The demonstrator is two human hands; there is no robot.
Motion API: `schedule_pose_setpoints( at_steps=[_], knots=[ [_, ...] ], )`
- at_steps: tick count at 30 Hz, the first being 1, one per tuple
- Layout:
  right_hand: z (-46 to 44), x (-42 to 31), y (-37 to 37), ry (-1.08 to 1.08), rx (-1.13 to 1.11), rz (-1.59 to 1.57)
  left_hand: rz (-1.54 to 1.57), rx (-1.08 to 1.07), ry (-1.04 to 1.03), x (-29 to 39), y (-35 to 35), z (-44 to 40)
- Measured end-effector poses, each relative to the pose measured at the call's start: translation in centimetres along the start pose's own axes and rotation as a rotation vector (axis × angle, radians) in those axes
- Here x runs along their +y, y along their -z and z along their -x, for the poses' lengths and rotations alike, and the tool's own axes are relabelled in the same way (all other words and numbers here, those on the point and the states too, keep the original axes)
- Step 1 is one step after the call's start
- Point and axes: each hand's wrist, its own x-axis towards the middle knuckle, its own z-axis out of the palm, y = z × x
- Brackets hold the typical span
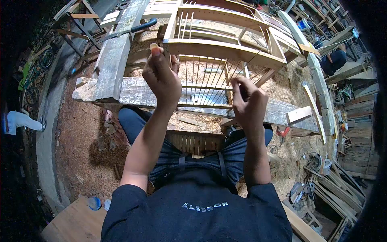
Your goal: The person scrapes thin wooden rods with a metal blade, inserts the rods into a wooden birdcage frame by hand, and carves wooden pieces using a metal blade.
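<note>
A wooden cage frame point(225, 49) with rows of thin rods point(201, 74) stands in front of me on timber beams. My left hand point(162, 78) is closed around the frame's near left corner, thumb pointing up and fingers partly hidden behind the wood. Below the near rail, at the right end of the rods, my right hand point(250, 99) is closed in a pinch. A thin rod slants down from the rail to its fingertips. Several rods in this panel stand upright, while those toward the right lean.
A thick beam point(139, 92) crosses before my knees, with another beam point(111, 66) at left. A dark-handled saw point(143, 26) lies on the left beam. Wood shavings point(80, 141) cover the floor. Scrap timber point(338, 187) is piled at right. Another person point(335, 58) is at upper right.
</note>
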Motion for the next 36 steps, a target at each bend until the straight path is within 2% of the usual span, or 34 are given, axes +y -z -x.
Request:
schedule_pose_setpoints(
  at_steps=[3, 8, 11, 13, 15, 17, 19, 21, 22, 25, 26, 27, 28, 34, 36],
  knots=[
    [0.3, 0.9, 0.0, 0.047, -0.106, -0.005, 0.011, -0.040, -0.022, 0.2, -0.1, -0.1],
    [0.2, 0.2, 0.1, 0.022, -0.040, -0.014, 0.001, -0.043, -0.004, 0.0, 0.1, -0.1],
    [1.0, 0.4, -0.1, 0.058, 0.093, -0.118, 0.011, -0.038, 0.013, -0.1, 0.2, -0.1],
    [3.1, 2.7, -1.2, 0.057, 0.303, -0.277, -0.003, 0.061, 0.036, -0.2, -0.1, 0.1],
    [4.9, 4.6, -1.9, 0.081, 0.222, -0.006, -0.010, -0.007, 0.031, -0.3, 0.7, -0.1],
    [6.6, 6.8, -4.2, 0.075, 0.129, -0.015, -0.020, -0.069, 0.027, 0.0, 0.7, -0.1],
    [7.4, 7.5, -5.1, 0.059, 0.108, -0.077, -0.048, -0.047, -0.003, 0.4, 0.1, 0.0],
    [7.2, 7.7, -5.7, 0.019, 0.091, -0.006, -0.056, -0.049, -0.019, 0.4, 0.0, 0.1],
    [7.3, 8.0, -5.8, -0.015, 0.017, -0.060, -0.057, -0.070, -0.018, 0.6, 0.0, 0.1],
    [7.3, 8.8, -6.4, 0.020, -0.002, -0.077, -0.055, -0.104, -0.037, 0.9, -0.3, -0.2],
    [7.3, 9.4, -6.7, 0.087, 0.016, -0.026, -0.036, -0.039, -0.018, 0.7, -0.6, -0.1],
    [7.4, 9.6, -7.1, 0.090, 0.011, -0.028, -0.018, 0.027, 0.003, 0.6, -0.6, 0.0],
    [7.5, 9.7, -7.4, 0.081, 0.044, -0.030, -0.023, -0.077, -0.055, 0.8, -0.1, 0.2],
    [7.5, 9.6, -8.1, 0.070, 0.084, -0.005, -0.050, 0.024, -0.025, 1.1, -0.7, 0.4],
    [7.4, 9.6, -8.3, 0.045, 0.114, -0.013, -0.064, -0.029, -0.032, 0.8, -0.1, 0.2]
  ],
)
